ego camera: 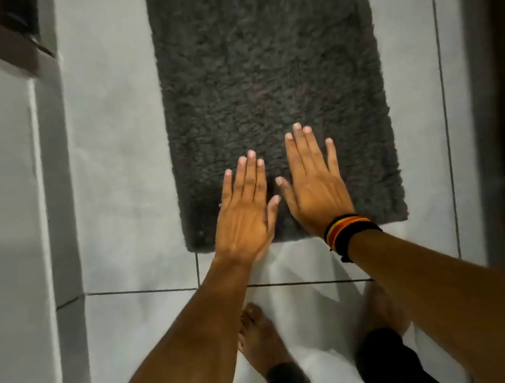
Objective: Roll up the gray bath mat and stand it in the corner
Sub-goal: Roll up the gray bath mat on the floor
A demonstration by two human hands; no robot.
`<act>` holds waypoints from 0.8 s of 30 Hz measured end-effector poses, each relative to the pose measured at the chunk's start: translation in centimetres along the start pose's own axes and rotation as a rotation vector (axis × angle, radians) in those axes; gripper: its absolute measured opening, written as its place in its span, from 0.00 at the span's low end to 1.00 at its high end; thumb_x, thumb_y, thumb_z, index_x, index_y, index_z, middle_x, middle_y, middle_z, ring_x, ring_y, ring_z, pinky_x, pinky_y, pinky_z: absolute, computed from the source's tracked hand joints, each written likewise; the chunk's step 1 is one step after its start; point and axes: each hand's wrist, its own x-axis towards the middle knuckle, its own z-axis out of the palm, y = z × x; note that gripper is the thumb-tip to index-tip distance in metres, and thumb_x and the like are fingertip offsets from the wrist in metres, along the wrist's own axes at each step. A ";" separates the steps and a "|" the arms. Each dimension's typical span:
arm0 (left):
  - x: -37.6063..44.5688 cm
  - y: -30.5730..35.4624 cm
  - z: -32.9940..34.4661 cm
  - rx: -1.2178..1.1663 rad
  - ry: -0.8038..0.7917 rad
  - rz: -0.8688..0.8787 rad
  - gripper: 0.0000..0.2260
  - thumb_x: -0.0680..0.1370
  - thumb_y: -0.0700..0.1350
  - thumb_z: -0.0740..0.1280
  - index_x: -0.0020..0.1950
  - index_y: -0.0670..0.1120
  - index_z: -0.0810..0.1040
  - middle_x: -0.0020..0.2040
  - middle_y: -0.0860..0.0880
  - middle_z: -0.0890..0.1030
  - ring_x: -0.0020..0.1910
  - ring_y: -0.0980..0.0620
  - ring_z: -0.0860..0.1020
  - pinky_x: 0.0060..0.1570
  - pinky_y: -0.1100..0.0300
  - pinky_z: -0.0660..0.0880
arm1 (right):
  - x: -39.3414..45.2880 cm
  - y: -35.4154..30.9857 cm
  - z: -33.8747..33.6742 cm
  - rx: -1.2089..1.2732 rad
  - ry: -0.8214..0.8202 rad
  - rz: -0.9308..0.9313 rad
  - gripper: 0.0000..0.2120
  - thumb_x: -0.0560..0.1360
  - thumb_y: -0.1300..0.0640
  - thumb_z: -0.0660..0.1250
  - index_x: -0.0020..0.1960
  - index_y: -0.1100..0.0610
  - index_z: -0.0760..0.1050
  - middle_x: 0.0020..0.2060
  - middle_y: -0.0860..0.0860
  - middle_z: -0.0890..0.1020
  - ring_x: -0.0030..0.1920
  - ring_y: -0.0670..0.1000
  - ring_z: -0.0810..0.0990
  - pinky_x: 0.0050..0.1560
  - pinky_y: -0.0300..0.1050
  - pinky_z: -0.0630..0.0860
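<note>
1. Gray bath mat (269,71) lies flat and unrolled on the tiled floor (122,179), its near edge just ahead of the bare feet.
2. Left hand (245,216) and right hand (315,187) hover palm-down over the near end, fingers (297,140) extended, loosely spread, gripping nothing.
3. Risk: starting the roll from the middle only could skew it, giving a cone-shaped roll.
4. Risk: a loose roll of shaggy pile may spring open or slump when stood up.

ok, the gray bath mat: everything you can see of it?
The gray bath mat is dark charcoal with shaggy pile, rectangular, and lies flat and fully unrolled on the pale tiled floor. Its far end runs out of frame. The left hand and right hand are spread open, palms down, over its near edge; whether they touch it is unclear.
</note>
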 end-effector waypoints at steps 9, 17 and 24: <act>0.8 -2.1 10.1 -0.035 -0.159 0.113 0.37 0.82 0.59 0.63 0.85 0.43 0.54 0.85 0.40 0.56 0.85 0.42 0.52 0.83 0.45 0.53 | -2.3 5.0 8.6 -0.069 -0.200 -0.107 0.39 0.79 0.39 0.63 0.79 0.60 0.55 0.80 0.60 0.58 0.80 0.60 0.56 0.77 0.64 0.57; 3.5 -3.0 10.8 0.283 -0.185 0.379 0.41 0.66 0.64 0.76 0.71 0.42 0.71 0.63 0.39 0.75 0.57 0.40 0.70 0.52 0.46 0.74 | -4.0 9.2 10.2 -0.453 -0.237 -0.471 0.17 0.71 0.53 0.67 0.58 0.58 0.74 0.55 0.59 0.79 0.53 0.62 0.77 0.47 0.56 0.73; 3.6 -2.8 8.7 0.109 -0.186 0.340 0.24 0.79 0.56 0.58 0.67 0.42 0.77 0.61 0.42 0.80 0.59 0.41 0.77 0.48 0.48 0.81 | -1.2 8.3 7.4 -0.319 -0.241 -0.354 0.07 0.73 0.61 0.69 0.51 0.57 0.80 0.41 0.56 0.82 0.41 0.60 0.81 0.29 0.50 0.77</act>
